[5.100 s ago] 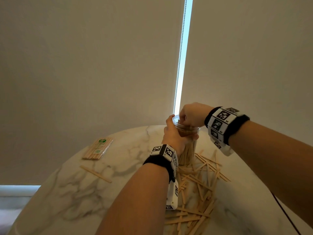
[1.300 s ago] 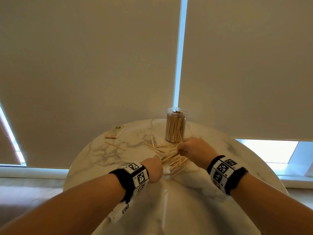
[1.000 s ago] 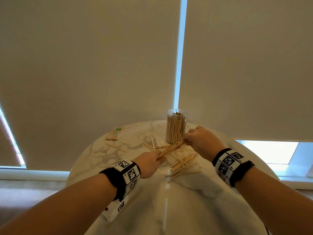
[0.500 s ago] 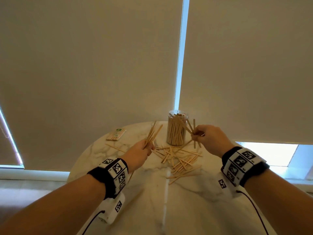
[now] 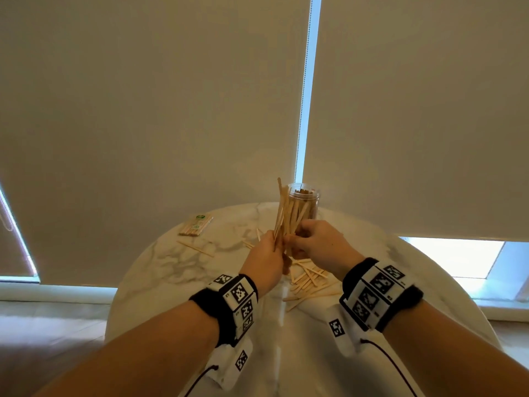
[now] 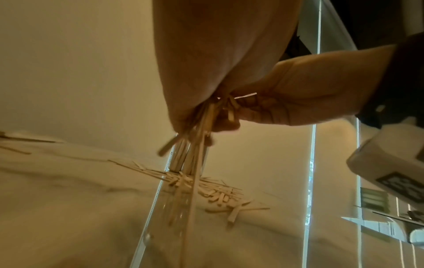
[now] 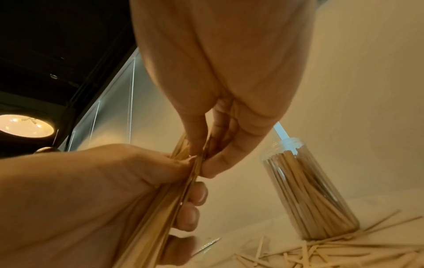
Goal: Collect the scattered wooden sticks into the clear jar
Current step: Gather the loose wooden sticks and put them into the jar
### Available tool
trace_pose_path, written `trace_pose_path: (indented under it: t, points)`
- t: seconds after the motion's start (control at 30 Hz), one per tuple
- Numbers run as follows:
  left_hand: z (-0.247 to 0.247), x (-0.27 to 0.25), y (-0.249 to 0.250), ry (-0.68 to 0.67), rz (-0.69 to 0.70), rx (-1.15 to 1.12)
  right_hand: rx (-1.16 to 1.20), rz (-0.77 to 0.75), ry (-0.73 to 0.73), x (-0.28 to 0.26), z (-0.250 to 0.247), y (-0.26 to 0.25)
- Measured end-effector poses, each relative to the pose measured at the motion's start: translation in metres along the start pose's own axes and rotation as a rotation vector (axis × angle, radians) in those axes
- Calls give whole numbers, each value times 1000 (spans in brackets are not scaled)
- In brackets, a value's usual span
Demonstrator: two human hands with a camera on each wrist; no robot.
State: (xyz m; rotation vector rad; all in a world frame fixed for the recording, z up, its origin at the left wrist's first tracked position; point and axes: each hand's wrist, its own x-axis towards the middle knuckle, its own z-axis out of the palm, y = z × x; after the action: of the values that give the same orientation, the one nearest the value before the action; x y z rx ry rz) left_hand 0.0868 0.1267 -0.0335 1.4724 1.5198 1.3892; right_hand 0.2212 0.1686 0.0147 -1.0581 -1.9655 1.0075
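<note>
My left hand (image 5: 264,260) grips a bundle of wooden sticks (image 5: 286,213), held upright above the table in front of the clear jar (image 5: 307,203). My right hand (image 5: 315,243) meets it and pinches the same bundle with thumb and fingers (image 7: 206,145). The jar (image 7: 307,188) stands upright at the table's far side, open-topped and packed with sticks. A heap of loose sticks (image 5: 307,280) lies on the marble table (image 5: 171,267) beneath my hands, also seen as the scattered sticks (image 6: 206,188) in the left wrist view.
A small packet of sticks (image 5: 196,224) lies at the table's far left, with a single stick (image 5: 194,248) nearby. Closed roller blinds (image 5: 143,110) hang right behind the round table. The table edge curves near at both sides.
Half a second ago each hand held its own sticks apart; now both hands have come together in front of the jar and the sticks form one upright bundle.
</note>
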Motion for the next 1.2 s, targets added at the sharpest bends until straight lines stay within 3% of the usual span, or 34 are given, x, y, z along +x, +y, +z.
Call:
trace_pose_path:
  t: [0.1,0.3,0.63,0.77,0.87,0.97,1.07,1.2]
  points:
    - [-1,2,-9,51,60,176,135,50,3,-2,2,-1]
    - [-7,2,-7,14,95,153,236,48,29,-5,0,2]
    - [0,12,12,28,79,58,-321,-72,83,-8,29,-1]
    - [-7,24,-3,79,-32,-41,-508,-109,-69,-12,32,-2]
    - [-12,31,-11,140,-95,-53,-301,-49,-62,-18,31,-9]
    - [-11,28,-15,172,-129,-146,35,137,-126,-29,34,-20]
    - [-9,28,-14,192,-143,-164,60,140,-182,-35,36,-21]
    - [-16,23,-9,107,-149,-308,-69,43,-12,-26,28,-7]
